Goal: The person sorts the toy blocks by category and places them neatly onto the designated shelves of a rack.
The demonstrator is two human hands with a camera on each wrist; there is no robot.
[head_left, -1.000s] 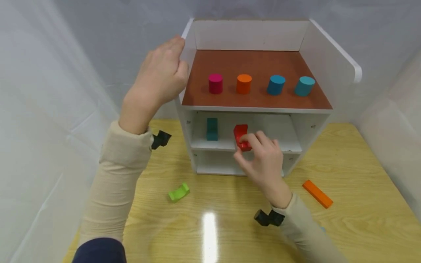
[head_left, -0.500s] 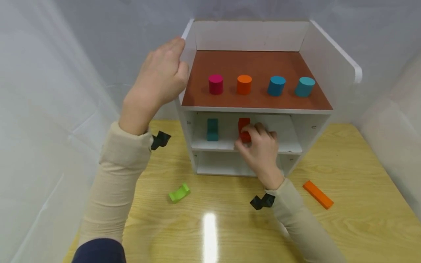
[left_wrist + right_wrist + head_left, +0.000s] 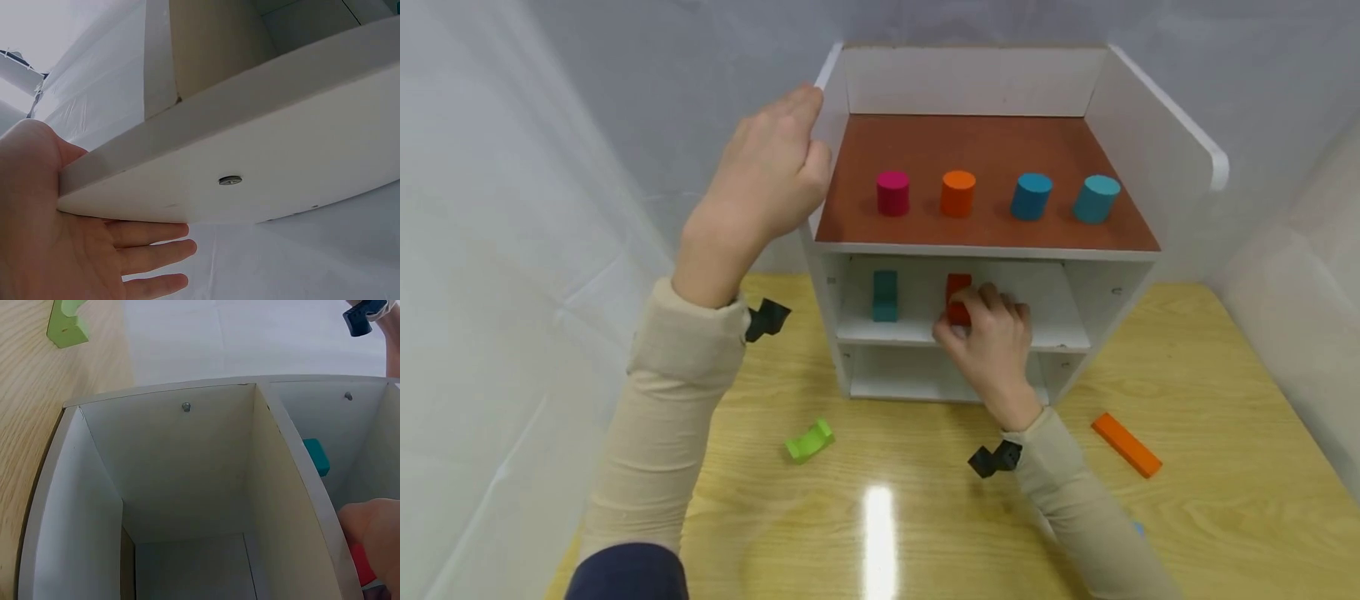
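Shelf unit: white, rigid; the landmark.
Left hand: fingers straight, palm against the shelf unit's left side panel.
Right hand: fingers pinched on the red block.
Red block: on the middle shelf, right of the teal block; probably light, stiff, smooth; grip by its opposite flat sides.

Wooden surface carries a white shelf unit at the far middle. Green arch block lies near left, orange bar near right. Brown top deck: magenta, orange, blue, teal cylinders in a row. Middle shelf: teal block left, red block just right of it.
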